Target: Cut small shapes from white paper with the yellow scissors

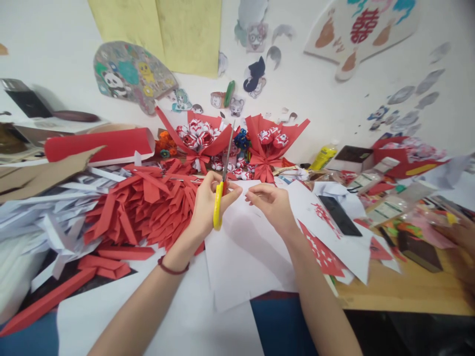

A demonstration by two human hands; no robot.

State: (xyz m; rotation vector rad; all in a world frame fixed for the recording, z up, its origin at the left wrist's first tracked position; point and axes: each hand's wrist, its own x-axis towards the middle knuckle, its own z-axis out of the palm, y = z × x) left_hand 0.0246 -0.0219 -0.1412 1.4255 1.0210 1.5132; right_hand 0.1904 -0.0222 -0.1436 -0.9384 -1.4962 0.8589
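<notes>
Two bare hands over white sheets (pixel 248 257) near the front of the table (pixel 374 301). Left hand (pixel 206 200) holds scissors (pixel 218 212), blades up, its thumb and forefinger in a narrow pinch. Right hand (pixel 272 202) just beside it, fingers nearly together; cannot tell whether anything thin is gripped there. Left: red strips (pixel 141 202) and white strips (pixel 59 232) heaped, folded but loose; folding seems well along, the heaps apparently still to be used. Right: phone (pixel 339 215) on paper; at the edge, another person's hand (pixel 458 232), blurred. Farther back, two bouquets (pixel 199 133) look finished, red roll (pixel 100 146) left of them, yellow bottle (pixel 323 157) right. Behind, white wall (pixel 334 106) with stickers (pixel 256 74)
</notes>
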